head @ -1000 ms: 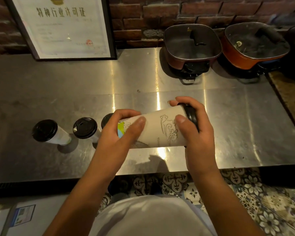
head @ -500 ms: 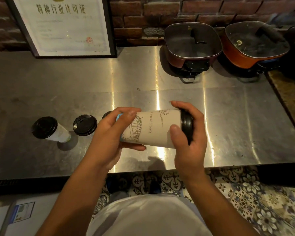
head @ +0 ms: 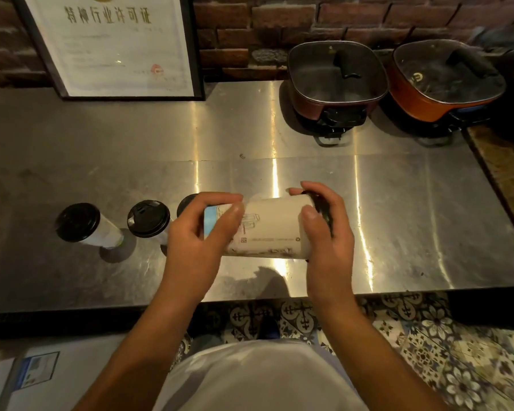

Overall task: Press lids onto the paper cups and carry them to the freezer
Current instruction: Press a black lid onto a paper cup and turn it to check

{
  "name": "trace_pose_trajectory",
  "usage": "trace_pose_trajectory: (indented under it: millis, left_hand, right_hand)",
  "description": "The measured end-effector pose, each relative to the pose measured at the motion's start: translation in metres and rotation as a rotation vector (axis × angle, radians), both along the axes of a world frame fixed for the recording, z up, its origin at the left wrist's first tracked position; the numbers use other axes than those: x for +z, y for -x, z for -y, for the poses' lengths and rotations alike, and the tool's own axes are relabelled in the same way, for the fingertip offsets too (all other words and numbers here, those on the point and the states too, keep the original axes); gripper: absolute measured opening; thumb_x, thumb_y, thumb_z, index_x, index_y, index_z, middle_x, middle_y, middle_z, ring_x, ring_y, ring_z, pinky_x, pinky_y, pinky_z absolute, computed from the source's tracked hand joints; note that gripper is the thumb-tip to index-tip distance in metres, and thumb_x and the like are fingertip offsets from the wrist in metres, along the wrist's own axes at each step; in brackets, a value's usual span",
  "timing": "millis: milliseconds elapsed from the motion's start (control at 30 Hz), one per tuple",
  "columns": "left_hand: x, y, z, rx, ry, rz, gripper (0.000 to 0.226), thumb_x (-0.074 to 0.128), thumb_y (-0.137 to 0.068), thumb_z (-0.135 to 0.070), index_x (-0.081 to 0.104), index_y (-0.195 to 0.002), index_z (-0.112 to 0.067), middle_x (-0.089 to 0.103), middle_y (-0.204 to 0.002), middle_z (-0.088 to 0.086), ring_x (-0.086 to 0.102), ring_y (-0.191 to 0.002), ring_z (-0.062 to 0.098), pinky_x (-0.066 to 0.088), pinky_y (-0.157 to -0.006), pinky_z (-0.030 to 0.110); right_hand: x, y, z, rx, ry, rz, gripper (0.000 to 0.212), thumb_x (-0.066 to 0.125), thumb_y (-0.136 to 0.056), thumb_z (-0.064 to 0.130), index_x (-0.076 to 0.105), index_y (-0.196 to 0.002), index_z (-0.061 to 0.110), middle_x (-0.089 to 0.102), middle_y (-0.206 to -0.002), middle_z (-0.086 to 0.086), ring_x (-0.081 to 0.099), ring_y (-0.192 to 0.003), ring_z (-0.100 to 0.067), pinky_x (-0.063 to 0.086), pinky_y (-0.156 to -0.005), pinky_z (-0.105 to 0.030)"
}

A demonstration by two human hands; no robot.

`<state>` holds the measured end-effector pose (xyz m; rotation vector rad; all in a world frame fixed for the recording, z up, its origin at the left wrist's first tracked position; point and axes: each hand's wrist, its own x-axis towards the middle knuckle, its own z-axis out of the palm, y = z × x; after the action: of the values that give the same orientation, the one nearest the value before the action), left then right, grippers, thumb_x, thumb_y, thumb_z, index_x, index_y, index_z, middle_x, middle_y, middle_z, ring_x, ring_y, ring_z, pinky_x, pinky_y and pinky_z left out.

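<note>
I hold a white printed paper cup [head: 272, 229] sideways above the steel counter [head: 398, 221], near its front edge. My left hand [head: 196, 241] grips the cup's bottom end. My right hand [head: 324, 232] is curled round the top end and its black lid [head: 322, 210], which is mostly hidden by the fingers. To the left, two lidded cups [head: 83, 225] [head: 149, 219] stand on the counter, and the black lid of a third cup [head: 186, 203] peeks out behind my left hand.
Two square lidded electric pots [head: 336, 75] [head: 445, 78] sit at the back right against the brick wall. A framed certificate [head: 113, 46] leans at the back left. Patterned floor tiles [head: 428, 351] lie below the counter edge. A box with a label [head: 36, 372] is at the lower left.
The cup has been rotated about its long axis between my hands, showing a different printed side. Both hands stayed near the same spot, drifting slightly toward me.
</note>
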<state>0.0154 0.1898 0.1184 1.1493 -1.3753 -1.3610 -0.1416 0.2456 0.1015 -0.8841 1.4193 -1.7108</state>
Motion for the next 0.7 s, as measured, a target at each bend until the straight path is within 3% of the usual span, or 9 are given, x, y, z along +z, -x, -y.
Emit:
trace_pose_trajectory:
  millis: [100,167,267,333,433,533,633,700]
  left_hand:
    - [0.003,0.004,0.0,0.022,-0.377,-0.233,0.026,0.069,-0.091,-0.04,0.07,-0.101,-0.016,0.074,-0.091,0.005,0.076,-0.087,0.026,0.06,-0.055,0.034]
    - [0.004,0.002,0.0,0.0,-0.421,-0.207,0.035,0.067,-0.089,-0.045,0.067,-0.105,-0.013,0.075,-0.094,0.008,0.076,-0.09,0.033,0.061,-0.057,0.037]
    - [0.002,0.0,-0.002,-0.029,-0.166,-0.012,0.041,0.068,-0.083,-0.053,0.066,-0.113,-0.024,0.072,-0.105,-0.005,0.074,-0.098,0.022,0.061,-0.069,0.031]
    - [0.001,0.0,-0.003,-0.073,0.099,0.082,0.039,0.069,-0.082,-0.043,0.063,-0.119,-0.029,0.068,-0.113,-0.013,0.07,-0.107,0.013,0.059,-0.078,0.023]
    - [-0.005,-0.001,-0.001,-0.137,0.508,0.233,0.032,0.071,-0.087,-0.028,0.063,-0.117,-0.019,0.063,-0.125,0.007,0.061,-0.12,0.018,0.05,-0.095,0.021]
    - [-0.011,-0.001,-0.001,-0.087,0.62,0.277,0.021,0.071,-0.089,-0.022,0.067,-0.105,-0.009,0.067,-0.111,0.013,0.065,-0.11,0.024,0.05,-0.092,0.026]
    - [-0.01,0.004,-0.004,0.094,0.378,0.168,0.011,0.068,-0.09,-0.029,0.069,-0.097,-0.021,0.071,-0.103,0.006,0.067,-0.101,0.019,0.054,-0.086,0.028]
    - [-0.006,0.011,-0.003,0.199,0.025,0.012,0.012,0.068,-0.09,-0.036,0.071,-0.092,-0.025,0.073,-0.1,0.003,0.068,-0.094,0.018,0.056,-0.077,0.032]
  right_hand:
    - [-0.005,0.005,-0.001,0.039,0.21,-0.432,0.052,0.058,-0.09,0.03,0.056,-0.133,0.002,0.061,-0.122,-0.013,0.063,-0.102,-0.026,0.055,-0.08,-0.033]
    - [-0.005,0.009,0.001,0.076,0.165,-0.406,0.052,0.057,-0.09,0.032,0.056,-0.134,0.005,0.062,-0.12,-0.008,0.064,-0.1,-0.023,0.056,-0.079,-0.033]
    - [0.0,0.01,0.005,0.092,-0.011,-0.041,0.041,0.059,-0.09,0.04,0.062,-0.128,0.027,0.068,-0.122,0.003,0.067,-0.105,-0.02,0.058,-0.078,-0.035]
    - [0.002,0.01,0.011,0.089,-0.222,0.236,0.033,0.06,-0.089,0.044,0.07,-0.118,0.033,0.073,-0.115,0.0,0.069,-0.102,-0.024,0.055,-0.077,-0.042]
    - [-0.001,0.014,0.018,0.163,-0.443,0.486,0.024,0.061,-0.092,0.039,0.078,-0.103,0.026,0.077,-0.104,-0.008,0.07,-0.098,-0.03,0.051,-0.079,-0.045]
    - [0.0,0.013,0.018,0.236,-0.512,0.557,0.023,0.062,-0.091,0.039,0.079,-0.095,0.024,0.077,-0.102,-0.01,0.071,-0.095,-0.03,0.055,-0.077,-0.043]
    - [0.001,0.004,0.011,0.146,-0.362,0.303,0.026,0.059,-0.086,0.043,0.074,-0.105,0.033,0.074,-0.107,0.003,0.069,-0.094,-0.017,0.053,-0.06,-0.029]
    - [0.001,-0.002,0.003,0.066,-0.075,-0.031,0.035,0.059,-0.087,0.038,0.065,-0.12,0.03,0.069,-0.118,0.006,0.067,-0.103,-0.011,0.056,-0.071,-0.026]
